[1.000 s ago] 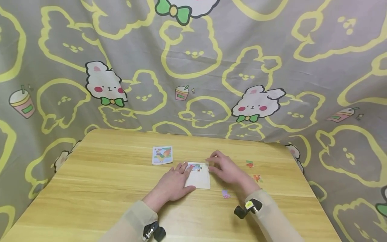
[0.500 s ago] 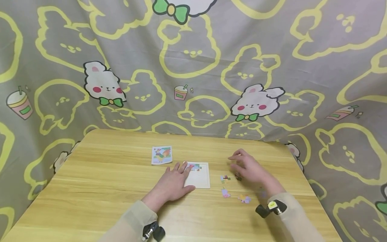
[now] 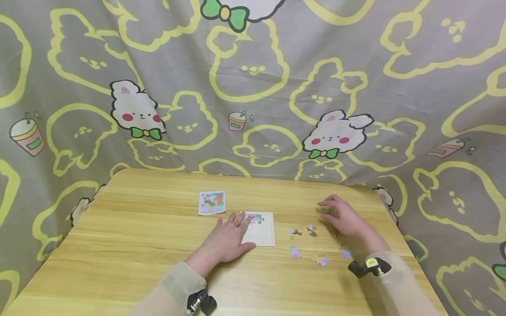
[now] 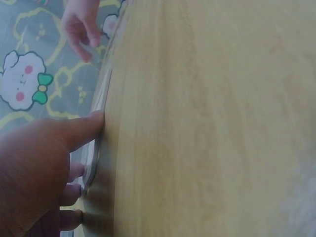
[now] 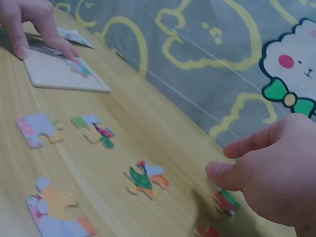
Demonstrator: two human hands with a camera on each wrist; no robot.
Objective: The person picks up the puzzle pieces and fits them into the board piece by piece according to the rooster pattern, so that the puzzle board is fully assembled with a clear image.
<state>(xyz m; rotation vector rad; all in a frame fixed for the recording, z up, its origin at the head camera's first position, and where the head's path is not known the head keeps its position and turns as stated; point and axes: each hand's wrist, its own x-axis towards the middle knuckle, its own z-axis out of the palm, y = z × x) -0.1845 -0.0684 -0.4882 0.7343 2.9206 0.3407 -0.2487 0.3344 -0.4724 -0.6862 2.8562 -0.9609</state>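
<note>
A white puzzle board (image 3: pixel 261 237) lies on the table, with joined colourful puzzle pieces (image 3: pixel 258 218) along its top left edge. My left hand (image 3: pixel 225 239) rests across the board's left side, fingers spread and touching those pieces, thumb near the lower edge. Off to the right, my right hand (image 3: pixel 345 219) hovers with thumb and fingers apart and nothing visible between them. Just below its fingertips in the right wrist view is a red-and-green puzzle piece (image 5: pixel 227 201); a red piece (image 5: pixel 207 231) is partly cut off by the frame's edge.
Between board and right hand lie several loose pieces, among them a green-and-orange one (image 3: pixel 313 231), a yellow-and-lilac one (image 3: pixel 320 260) and a lilac one (image 3: pixel 345 253). A picture card of a rooster (image 3: pixel 212 202) lies behind the left hand. A patterned curtain (image 3: pixel 269 109) borders the wooden table (image 3: pixel 138 228).
My right hand has moved right, away from the board's top right corner and past the loose pieces, uncovering several of them. My left hand has stayed on the board.
</note>
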